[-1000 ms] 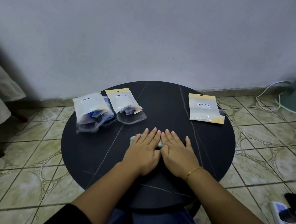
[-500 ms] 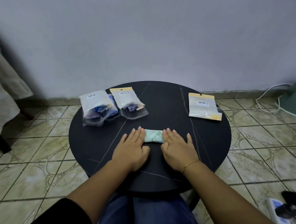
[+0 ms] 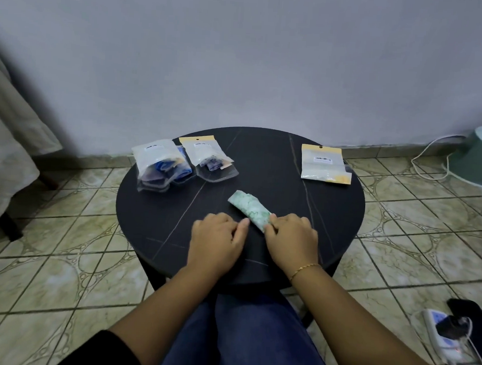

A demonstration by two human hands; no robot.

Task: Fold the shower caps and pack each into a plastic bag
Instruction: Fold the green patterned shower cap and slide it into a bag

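Black and smooth, with thin pale veins like stone, the round table [image 3: 331,216] carries all the task things. Near its front middle lies the folded shower cap [image 3: 248,208], a soft pale green roll of thin crinkled film with a faint pattern, set diagonally: its far end points toward the back left, its near end comes to the hands. The right hand [image 3: 292,239] has its fingers curled around this near end and grips it. The left hand [image 3: 216,240] lies just beside, its fingers bent inward and holding nothing; its thumb tip touches the side of the roll. A thin gold bracelet [image 3: 303,268] is on the right wrist.

At the back left, two filled plastic bags [image 3: 176,161], glossy and clear with white label tops, hold blue folded caps and overlap a little. At the back right a flat empty plastic bag [image 3: 324,165] with a yellow strip lies well apart from the roll.
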